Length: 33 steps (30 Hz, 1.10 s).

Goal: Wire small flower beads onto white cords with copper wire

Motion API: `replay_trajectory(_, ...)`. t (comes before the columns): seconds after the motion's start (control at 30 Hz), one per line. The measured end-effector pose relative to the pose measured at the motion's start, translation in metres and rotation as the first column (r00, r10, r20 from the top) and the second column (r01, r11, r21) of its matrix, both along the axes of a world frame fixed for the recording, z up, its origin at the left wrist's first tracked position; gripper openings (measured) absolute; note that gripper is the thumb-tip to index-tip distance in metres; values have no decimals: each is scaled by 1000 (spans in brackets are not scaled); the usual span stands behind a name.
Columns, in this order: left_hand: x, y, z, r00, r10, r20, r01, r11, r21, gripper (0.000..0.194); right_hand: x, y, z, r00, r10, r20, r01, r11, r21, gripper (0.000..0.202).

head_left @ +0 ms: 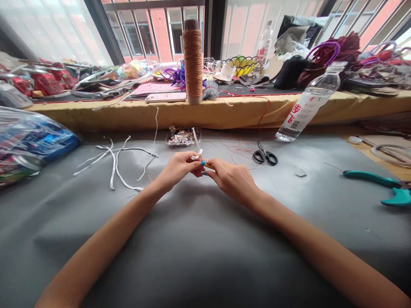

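Observation:
My left hand [182, 167] pinches a white cord [196, 139], whose end sticks up above the fingers. A small white knot or loop of it sits at the fingertips. My right hand [233, 177] meets the left at the middle of the table, fingers closed on a thin yellowish stick-like thing [210, 166]; its kind is mostly hidden by the fingers. Just beyond the hands stands a clear tray of small beads and charms [183, 137]. Several loose white cords [117, 160] lie to the left.
Black-handled scissors [265, 156] and tangled thin orange thread [236, 145] lie right of the tray. Farther right are a tilted water bottle [310, 102] and teal pliers [372, 177]. A brown thread spool [192, 64] stands on the cluttered ledge. A plastic bag [35, 141] sits left.

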State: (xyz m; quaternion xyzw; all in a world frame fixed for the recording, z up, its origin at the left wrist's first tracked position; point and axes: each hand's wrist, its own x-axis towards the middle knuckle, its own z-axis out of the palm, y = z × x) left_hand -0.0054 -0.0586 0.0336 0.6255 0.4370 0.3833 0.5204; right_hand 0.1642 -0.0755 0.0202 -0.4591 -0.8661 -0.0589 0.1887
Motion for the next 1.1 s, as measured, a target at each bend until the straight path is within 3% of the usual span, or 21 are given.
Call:
replay_trajectory(0.17,1,1,-2,1000,-31,-2,31,999,6,19,1,3,-1,999,33,32,-35,997,66,26)
replay_trajectory(0.37,1,1,-2,998,-51,-38,54,993,104,22,0,2,1,1000,8,-1,-8,994,105,27)
replay_trajectory(0.57,0,-2,-3,997,-43,-58,53,979,197,26,0,1,2,994,23,-110,-25,1000,-19,25)
replay_trajectory(0.73,3,-2,0,998,-64,7,62,985,161,21,-1,1,4,986,-15,-164,-3,994,-106,24)
replay_trajectory(0.97,3,-1,-4,999,-42,23,38,987,157,20,0,3,8,977,22,-212,-76,965,-249,23)
replay_trajectory(1.1,2,-1,-6,1000,10,-16,-7,986,169,25,-2,3,5,969,51,-240,-110,965,-238,24)
